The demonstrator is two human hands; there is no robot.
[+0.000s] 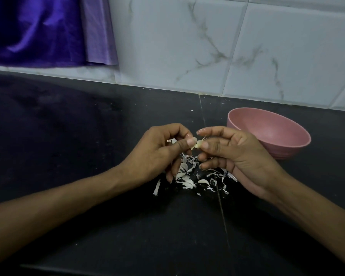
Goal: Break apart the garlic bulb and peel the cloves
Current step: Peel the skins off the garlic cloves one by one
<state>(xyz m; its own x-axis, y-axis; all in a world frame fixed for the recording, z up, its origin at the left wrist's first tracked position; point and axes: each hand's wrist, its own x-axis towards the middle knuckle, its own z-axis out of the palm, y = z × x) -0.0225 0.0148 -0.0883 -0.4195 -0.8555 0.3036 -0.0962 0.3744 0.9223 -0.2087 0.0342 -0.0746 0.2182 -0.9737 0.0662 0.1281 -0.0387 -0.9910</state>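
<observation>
A small pale garlic clove [197, 144] is pinched between both hands above the black counter. My left hand [157, 152] holds it between thumb and forefinger from the left. My right hand [233, 156] pinches its other end with thumb and forefinger, a thin strand of skin sticking up there. Below the hands lies a scatter of white garlic peels [193, 176] on the counter. A pink bowl [271, 134] stands just right of my right hand; what it holds cannot be seen from here.
The black stone counter [88, 136] runs back to a white marbled tile wall [207, 46]. A purple cloth [48, 30] hangs at the upper left. A seam [221, 206] crosses the counter from back to front under the peels.
</observation>
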